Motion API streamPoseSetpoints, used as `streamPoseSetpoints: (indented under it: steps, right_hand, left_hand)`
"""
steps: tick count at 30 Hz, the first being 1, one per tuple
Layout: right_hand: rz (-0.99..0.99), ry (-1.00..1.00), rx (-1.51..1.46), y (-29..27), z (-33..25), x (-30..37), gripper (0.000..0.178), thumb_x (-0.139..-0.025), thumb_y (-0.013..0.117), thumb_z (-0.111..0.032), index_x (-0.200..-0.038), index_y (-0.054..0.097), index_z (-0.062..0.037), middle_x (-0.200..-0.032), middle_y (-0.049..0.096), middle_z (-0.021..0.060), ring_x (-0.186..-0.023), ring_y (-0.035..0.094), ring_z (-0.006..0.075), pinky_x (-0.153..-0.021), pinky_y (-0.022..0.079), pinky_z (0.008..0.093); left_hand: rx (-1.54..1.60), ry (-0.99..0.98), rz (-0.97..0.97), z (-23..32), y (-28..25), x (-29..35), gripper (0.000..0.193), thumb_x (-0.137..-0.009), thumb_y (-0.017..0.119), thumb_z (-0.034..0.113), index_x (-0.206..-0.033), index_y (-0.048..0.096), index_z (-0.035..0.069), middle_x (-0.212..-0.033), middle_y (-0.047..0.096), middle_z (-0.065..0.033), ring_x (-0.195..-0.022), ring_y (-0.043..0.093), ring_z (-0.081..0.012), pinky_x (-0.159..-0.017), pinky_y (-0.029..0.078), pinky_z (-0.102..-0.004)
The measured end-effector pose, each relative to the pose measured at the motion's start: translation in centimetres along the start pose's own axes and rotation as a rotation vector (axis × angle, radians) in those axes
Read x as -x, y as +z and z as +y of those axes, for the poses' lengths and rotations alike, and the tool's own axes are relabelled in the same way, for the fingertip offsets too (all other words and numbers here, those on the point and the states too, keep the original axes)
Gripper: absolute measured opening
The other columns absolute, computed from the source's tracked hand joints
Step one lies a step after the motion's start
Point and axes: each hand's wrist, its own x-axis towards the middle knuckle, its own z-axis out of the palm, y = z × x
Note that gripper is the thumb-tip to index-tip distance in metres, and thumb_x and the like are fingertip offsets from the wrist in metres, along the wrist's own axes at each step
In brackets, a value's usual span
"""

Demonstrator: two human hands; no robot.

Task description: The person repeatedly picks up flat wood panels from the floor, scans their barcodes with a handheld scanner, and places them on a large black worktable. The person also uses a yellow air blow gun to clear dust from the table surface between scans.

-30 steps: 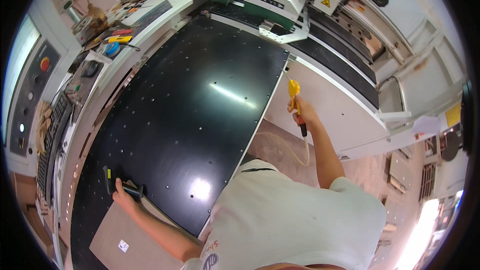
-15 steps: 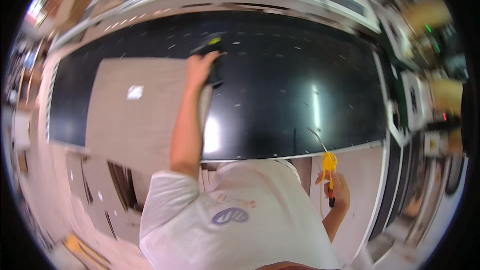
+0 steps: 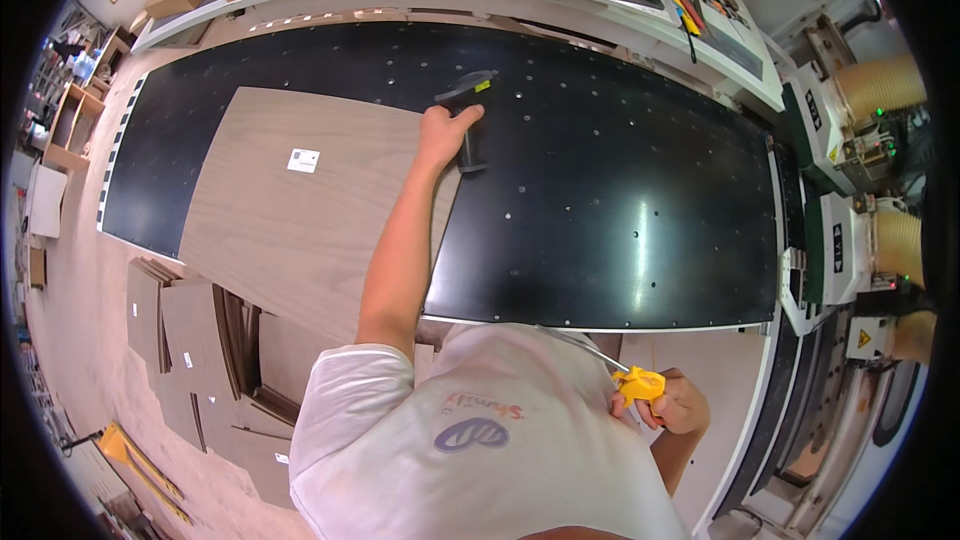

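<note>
My left hand (image 3: 445,135) reaches across the black table and is closed on a black hand tool (image 3: 468,90) with a wide curved head and a yellow-green patch. Its exact kind is unclear, and my fingers cover part of its handle. Beside it lies the right edge of a brown wood-grain panel (image 3: 300,210) bearing a white label (image 3: 303,160). At my right side, my right hand (image 3: 682,404) is wrapped round a yellow air blow gun (image 3: 640,383). The gun's thin metal nozzle points left across my shirt.
The black table (image 3: 560,240) is dotted with small holes. More brown panels (image 3: 205,335) stand stacked at the lower left. White machine heads with hoses (image 3: 840,250) line the right. A workbench with tools (image 3: 640,0) runs along the back. A yellow pallet jack (image 3: 130,455) sits lower left.
The view has shifted, so the table and panel appear moved. My right hand has drawn the blow gun down toward my body, its nozzle now turned left. My left hand keeps the black tool.
</note>
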Motion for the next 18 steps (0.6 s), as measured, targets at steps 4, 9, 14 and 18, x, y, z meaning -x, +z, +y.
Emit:
streamPoseSetpoints:
  steps: [4,9,14,18]
  right_hand:
    - [0.061,0.293,0.134,-0.5,-0.2,1.0,0.045,-0.106,0.04,-0.037,-0.096,0.068,-0.0027,-0.077,0.066,0.0017,-0.046,0.051,0.012,-0.051,0.043,0.027]
    - [0.601,0.721,0.195,-0.1,3.0,2.1,0.041,-0.104,0.044,-0.04,-0.088,0.065,-0.0075,-0.066,0.057,0.0018,-0.047,0.049,0.0113,-0.05,0.041,0.0282]
    - [1.056,0.763,0.142,-2.8,8.9,2.8,0.044,-0.104,0.043,-0.044,-0.087,0.058,-0.0066,-0.066,0.051,0.0008,-0.047,0.048,0.013,-0.046,0.039,0.0297]
    - [1.357,0.69,-0.001,-4.9,12.9,4.1,0.045,-0.105,0.041,-0.048,-0.09,0.053,-0.0069,-0.069,0.048,0.0004,-0.041,0.044,0.0131,-0.041,0.038,0.0302]
  left_hand:
    - [0.025,-0.027,-0.034,0.8,0.0,0.7,0.042,-0.079,0.078,0.031,-0.087,0.07,-0.009,-0.071,0.067,-0.0094,-0.066,0.063,-0.0154,-0.062,0.049,-0.0336]
    - [-0.049,-0.082,-0.002,2.5,0.4,1.4,0.042,-0.081,0.077,0.031,-0.093,0.07,-0.009,-0.075,0.068,-0.009,-0.068,0.063,-0.016,-0.063,0.05,-0.0329]
    - [0.032,-0.057,0.012,1.4,0.6,1.2,0.04,-0.083,0.078,0.033,-0.09,0.07,-0.005,-0.074,0.066,-0.0071,-0.066,0.061,-0.0151,-0.062,0.049,-0.0314]
    - [-0.007,-0.009,0.055,1.9,0.8,1.4,0.038,-0.083,0.078,0.035,-0.079,0.065,-0.001,-0.069,0.06,-0.0035,-0.061,0.057,-0.0135,-0.057,0.045,-0.0296]
